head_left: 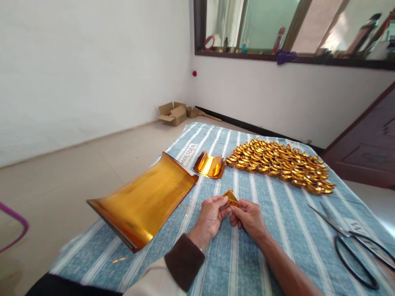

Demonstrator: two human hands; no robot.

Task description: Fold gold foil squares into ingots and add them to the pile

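Pinching a small gold foil piece (231, 197) between left hand (212, 217) and right hand (249, 218), both grips clamped on it, raised over the striped desk (277, 230) for folding | large gold sheets (145, 201) lying at 9 o'clock within reach | folded gold pile (280, 164) massing at 1 o'clock | scissors (354, 246) resting at 3 o'clock.

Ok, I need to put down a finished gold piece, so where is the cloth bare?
Bare striped cloth lies between the right hand and the scissors, below the pile of folded gold pieces. A narrower patch sits between the hands and the small curled sheets. The left side is crowded by the big gold sheet stack.
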